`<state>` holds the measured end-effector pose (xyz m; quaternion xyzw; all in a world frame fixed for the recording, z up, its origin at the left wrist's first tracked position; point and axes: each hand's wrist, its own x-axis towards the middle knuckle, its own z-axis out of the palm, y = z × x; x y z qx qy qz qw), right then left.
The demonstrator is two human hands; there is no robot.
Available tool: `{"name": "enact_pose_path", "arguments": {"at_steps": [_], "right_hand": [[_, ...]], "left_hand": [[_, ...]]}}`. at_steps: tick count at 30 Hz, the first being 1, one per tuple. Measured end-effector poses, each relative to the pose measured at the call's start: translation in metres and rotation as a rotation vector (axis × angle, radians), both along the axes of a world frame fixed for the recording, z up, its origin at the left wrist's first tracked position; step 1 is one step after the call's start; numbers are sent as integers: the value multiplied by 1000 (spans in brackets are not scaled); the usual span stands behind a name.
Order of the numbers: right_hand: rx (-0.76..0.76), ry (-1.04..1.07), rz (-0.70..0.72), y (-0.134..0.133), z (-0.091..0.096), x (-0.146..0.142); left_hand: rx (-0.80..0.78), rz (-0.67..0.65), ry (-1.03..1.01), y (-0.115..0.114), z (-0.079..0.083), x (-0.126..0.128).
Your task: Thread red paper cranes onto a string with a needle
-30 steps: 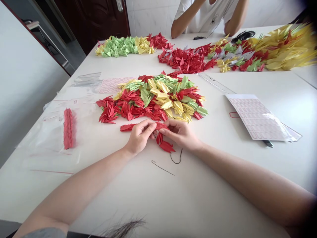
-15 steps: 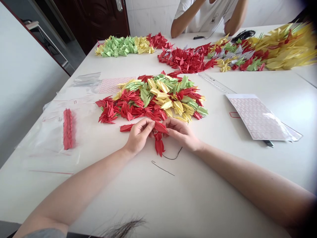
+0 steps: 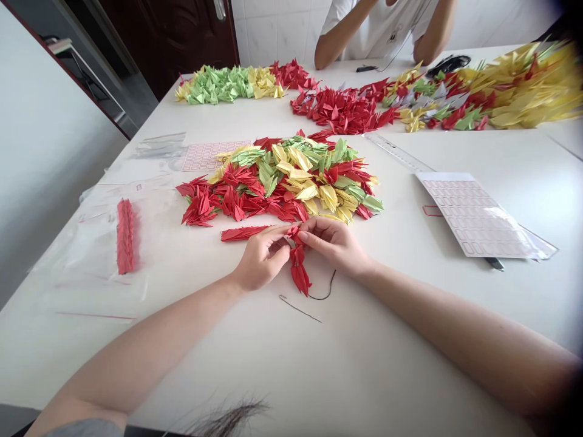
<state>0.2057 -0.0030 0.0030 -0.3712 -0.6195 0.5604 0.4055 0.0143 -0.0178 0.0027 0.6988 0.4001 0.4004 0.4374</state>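
Head view: the red origami strand (image 3: 300, 273) is at the middle of the bench (image 3: 387, 352), just on the near side of a mixed red, yellow and green origami heap (image 3: 277, 182). The right hand (image 3: 334, 246) grasps its upper end, thumb against bent fingers, probably because a light pinch steadies such small folds without crushing them. The left hand (image 3: 262, 258) is half curled, its fingers reaching to the same spot and its thumb set apart below; whether it grips the paper or merely touches it, I cannot tell. Below the fingers the strand's lower pieces trail toward the wearer, perhaps so that they keep out of the fingers' way, and a black cord (image 3: 330, 288) curves beside the lowest piece. A hooked wire (image 3: 300, 308) lies nearer the wearer, seemingly within easy reach. Beyond the left hand a red origami row (image 3: 241, 233) lies along the heap's near edge, and farther left a red bundle (image 3: 125, 237) lies on or in clear plastic bags (image 3: 86, 267), which I cannot tell apart. Both forearms slant inward from the near corners, so the hands meet fingertip to fingertip; the left wrist is fairly straight, and the right hand bends slightly inward with its back toward the camera.
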Motion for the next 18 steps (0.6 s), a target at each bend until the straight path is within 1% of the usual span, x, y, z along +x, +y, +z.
{"name": "enact_pose_path", "arguments": {"at_steps": [6, 8, 12, 18], "right_hand": [[6, -17, -22, 0, 0, 0], [10, -25, -25, 0, 0, 0], [-1, -26, -17, 1, -1, 0], [2, -33, -8, 1, -1, 0]], "left_hand": [[-13, -64, -14, 0, 5, -1], [-38, -37, -6, 0, 4, 1], [-85, 69, -23, 0, 1, 4], [-104, 105, -45, 1, -1, 3]]}}
